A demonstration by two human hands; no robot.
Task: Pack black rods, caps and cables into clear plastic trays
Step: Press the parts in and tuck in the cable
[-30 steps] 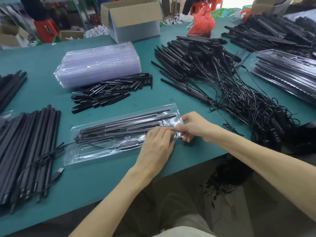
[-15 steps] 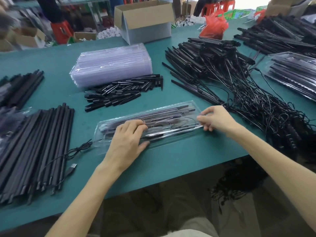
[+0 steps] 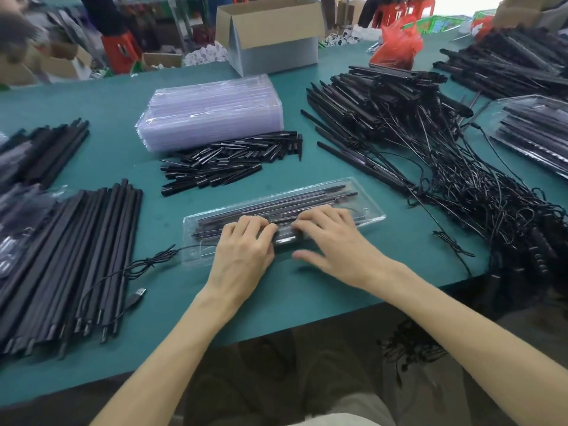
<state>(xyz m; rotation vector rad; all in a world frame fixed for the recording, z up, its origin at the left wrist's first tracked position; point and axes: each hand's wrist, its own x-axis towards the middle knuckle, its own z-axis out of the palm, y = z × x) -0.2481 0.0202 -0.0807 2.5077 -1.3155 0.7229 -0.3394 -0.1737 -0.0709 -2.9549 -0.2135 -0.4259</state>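
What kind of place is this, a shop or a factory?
Most likely a small factory's packing bench. Bulk piles of identical black rods and cabled rods cover a green table, beside a wrapped stack of empty clear trays and an open carton. Both hands press on one filled tray.

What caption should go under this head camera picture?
Both hands, left and right, press flat on a clear tray of black rods on a green table.
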